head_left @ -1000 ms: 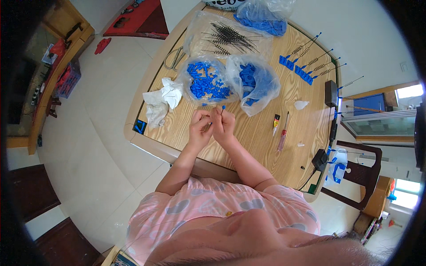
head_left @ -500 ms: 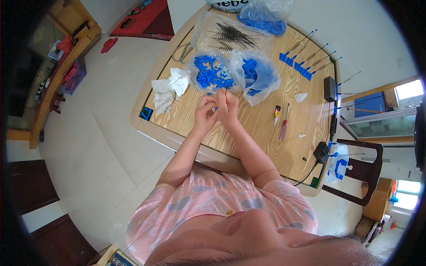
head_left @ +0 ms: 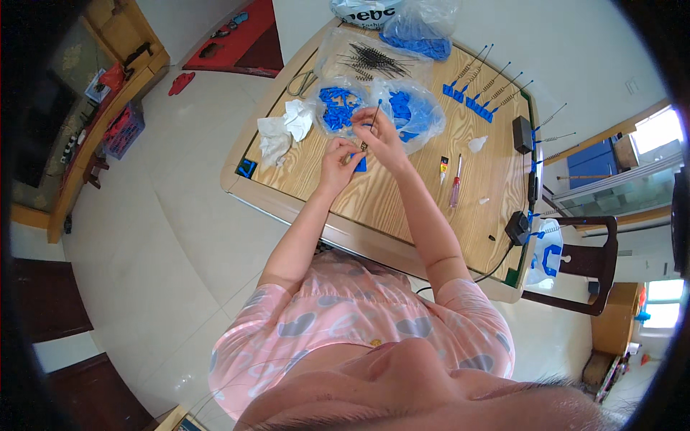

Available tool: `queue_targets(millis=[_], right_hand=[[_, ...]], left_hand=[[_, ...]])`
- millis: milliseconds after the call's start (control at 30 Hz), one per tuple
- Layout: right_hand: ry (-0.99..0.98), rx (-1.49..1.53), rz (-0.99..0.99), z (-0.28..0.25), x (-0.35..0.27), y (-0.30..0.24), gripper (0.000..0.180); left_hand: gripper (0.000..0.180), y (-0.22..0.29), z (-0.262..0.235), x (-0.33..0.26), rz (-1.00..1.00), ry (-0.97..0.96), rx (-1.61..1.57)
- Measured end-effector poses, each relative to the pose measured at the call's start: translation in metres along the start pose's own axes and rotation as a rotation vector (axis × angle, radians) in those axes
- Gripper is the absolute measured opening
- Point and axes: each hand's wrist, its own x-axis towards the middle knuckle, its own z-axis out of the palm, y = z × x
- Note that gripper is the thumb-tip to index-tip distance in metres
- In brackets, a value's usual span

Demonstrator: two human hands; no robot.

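Observation:
My left hand (head_left: 338, 156) and my right hand (head_left: 376, 134) meet over the wooden table (head_left: 402, 194). The right hand pinches a thin wire rod with a blue tip (head_left: 373, 118) that points up and away. The left hand holds a small blue plastic piece (head_left: 359, 163) at the rod's lower end. Just beyond the hands lie two clear bags of blue plastic parts (head_left: 338, 108) (head_left: 411, 115).
Crumpled white tissue (head_left: 282, 129) lies left of the bags. A bag of dark springy wires (head_left: 374, 59) sits further back. Finished blue-based rods (head_left: 478, 97) line the far right. A red screwdriver (head_left: 455, 190), a small glue tube (head_left: 443, 169) and black adapters (head_left: 522, 133) lie right. A dark chair (head_left: 582, 266) stands beside the table.
Both hands have moved away from me toward the bags, and the right hand has risen with the rod. The view has tilted so the table sits further right.

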Motion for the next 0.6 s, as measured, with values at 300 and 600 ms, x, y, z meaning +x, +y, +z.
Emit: queue_targets(millis=[300, 600], right_hand=[[-0.167, 0.183, 0.298, 0.001, 0.015, 0.007, 0.033], [0.080, 0.210, 0.312, 0.012, 0.005, 0.014, 0.045]], left_hand=[[0.011, -0.001, -0.001, -0.002, -0.003, 0.002, 0.023], [0.013, 0.004, -0.005, 0.000, -0.030, -0.055, 0.081]])
